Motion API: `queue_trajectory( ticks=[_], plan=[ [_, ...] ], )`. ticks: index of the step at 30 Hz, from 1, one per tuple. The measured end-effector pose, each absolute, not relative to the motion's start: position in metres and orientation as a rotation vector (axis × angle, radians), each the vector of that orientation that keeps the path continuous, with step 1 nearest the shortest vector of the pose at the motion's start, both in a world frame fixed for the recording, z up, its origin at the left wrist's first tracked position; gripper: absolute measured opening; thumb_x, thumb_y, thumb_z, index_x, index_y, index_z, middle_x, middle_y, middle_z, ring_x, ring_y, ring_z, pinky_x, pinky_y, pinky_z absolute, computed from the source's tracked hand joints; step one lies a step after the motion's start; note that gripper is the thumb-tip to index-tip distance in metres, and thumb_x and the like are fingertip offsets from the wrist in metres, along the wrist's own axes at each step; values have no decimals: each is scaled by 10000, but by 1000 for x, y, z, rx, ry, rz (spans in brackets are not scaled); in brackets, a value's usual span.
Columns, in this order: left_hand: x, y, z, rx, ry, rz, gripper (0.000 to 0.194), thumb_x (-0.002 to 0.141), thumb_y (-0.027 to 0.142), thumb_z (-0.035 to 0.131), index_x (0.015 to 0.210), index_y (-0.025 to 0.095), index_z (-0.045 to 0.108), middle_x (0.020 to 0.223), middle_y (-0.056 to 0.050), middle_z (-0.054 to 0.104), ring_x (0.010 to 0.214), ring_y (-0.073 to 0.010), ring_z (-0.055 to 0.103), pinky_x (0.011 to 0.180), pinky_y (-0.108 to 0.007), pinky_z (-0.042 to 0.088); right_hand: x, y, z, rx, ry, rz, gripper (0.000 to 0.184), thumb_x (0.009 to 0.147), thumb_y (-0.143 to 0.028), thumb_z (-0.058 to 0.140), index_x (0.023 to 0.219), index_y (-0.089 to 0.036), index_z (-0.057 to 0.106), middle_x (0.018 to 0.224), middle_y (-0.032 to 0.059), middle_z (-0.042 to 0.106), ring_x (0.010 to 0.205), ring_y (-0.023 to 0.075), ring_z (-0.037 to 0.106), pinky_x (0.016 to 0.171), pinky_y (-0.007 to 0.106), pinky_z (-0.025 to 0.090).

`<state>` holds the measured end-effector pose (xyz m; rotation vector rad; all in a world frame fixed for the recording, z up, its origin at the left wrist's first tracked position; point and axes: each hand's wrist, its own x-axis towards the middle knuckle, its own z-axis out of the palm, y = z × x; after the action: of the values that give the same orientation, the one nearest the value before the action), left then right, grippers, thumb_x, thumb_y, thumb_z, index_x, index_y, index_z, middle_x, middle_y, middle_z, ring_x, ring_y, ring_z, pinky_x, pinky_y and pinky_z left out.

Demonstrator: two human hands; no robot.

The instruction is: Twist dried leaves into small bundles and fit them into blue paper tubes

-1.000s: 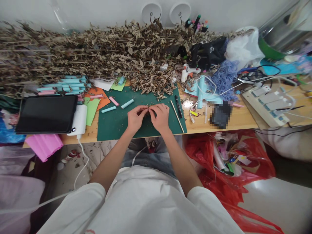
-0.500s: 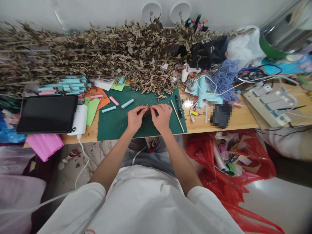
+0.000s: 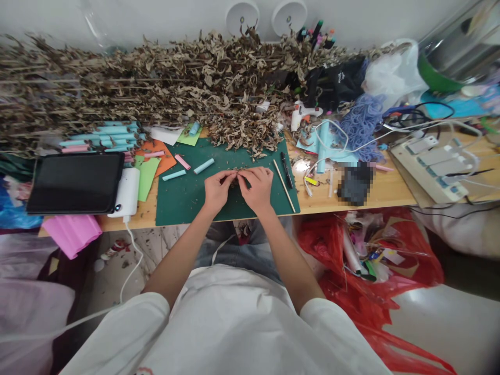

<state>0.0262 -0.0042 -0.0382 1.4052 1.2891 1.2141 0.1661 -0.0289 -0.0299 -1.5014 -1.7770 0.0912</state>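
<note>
1. Head camera view: two bare hands are working close together above a green mat (image 3: pixel 182 200) on a wooden counter (image 3: pixel 392 188).
2. The left hand (image 3: pixel 216 194) is pinching, thumb and index finger closing on small brown dried leaf bits (image 3: pixel 235 182) between the hands.
3. The right hand (image 3: pixel 258 191) is also pinching at these bits, its fingertips meeting the left ones.
4. Compared with the frame just before, the right hand is sitting further left, closing the small gap between the two sets of fingers; the left hand is staying almost in place.
5. Two blue paper rolls (image 3: pixel 203 166) and a pink roll (image 3: pixel 182 162) are lying left of the hands, unchanged.
6. A thin wooden stick (image 3: pixel 284 186) and a black pen (image 3: pixel 286 170) are lying to the right, near the mat's edge.
7. Beyond the hands, a heap of dried leaves (image 3: pixel 246 127) is spilling onto the mat's far edge.
8. A black tablet (image 3: pixel 74 183) is resting at far left, beside a white power bank (image 3: pixel 127 192).
</note>
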Motion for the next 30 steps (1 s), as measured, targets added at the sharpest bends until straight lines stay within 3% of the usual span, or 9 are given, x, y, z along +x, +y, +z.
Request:
queue_trajectory(
  ticks=[9, 17, 21, 26, 30],
  plan=[
    [28, -5, -35, 1391, 1251, 1208, 162, 870, 294, 632, 885, 180, 747, 848, -37, 758, 716, -142, 670, 718, -268, 546, 165, -30, -27, -1545, -1755, 31, 131, 934, -259, 574, 854, -238, 675, 928, 39, 712, 938, 212, 602, 937, 415, 360],
    [27, -5, -37, 1401, 1305, 1221, 266, 922, 390, 598, 914, 177, 757, 819, -47, 748, 734, -154, 663, 732, -273, 536, 167, -28, -31, -1658, -1655, 123, 179, 944, -214, 531, 1003, -226, 700, 1011, 80, 713, 996, 252, 593, 913, 429, 389],
    [29, -9, -28, 1535, 1290, 1215, 327, 981, 401, 511, 949, 191, 759, 885, -59, 748, 776, -161, 660, 754, -285, 523, 169, -25, -33, -1576, -1630, 153, 213, 951, -219, 506, 988, -220, 716, 993, 92, 707, 973, 247, 602, 874, 400, 460],
    [24, -9, -13, 1674, 1359, 1331, 176, 925, 268, 590, 978, 195, 740, 1027, -73, 701, 883, -170, 645, 720, -258, 504, 174, -19, -35, -1499, -1551, 214, 330, 889, -85, 426, 964, -193, 729, 982, 99, 698, 973, 219, 637, 879, 353, 521],
    [9, -1, -11, 1588, 1408, 1362, 234, 914, 230, 559, 1096, 186, 699, 1096, -84, 690, 856, -159, 642, 710, -256, 509, 184, -16, -29, -1488, -1518, 361, 339, 915, -108, 393, 996, -201, 709, 986, 81, 722, 950, 203, 672, 867, 348, 546]
  ],
)
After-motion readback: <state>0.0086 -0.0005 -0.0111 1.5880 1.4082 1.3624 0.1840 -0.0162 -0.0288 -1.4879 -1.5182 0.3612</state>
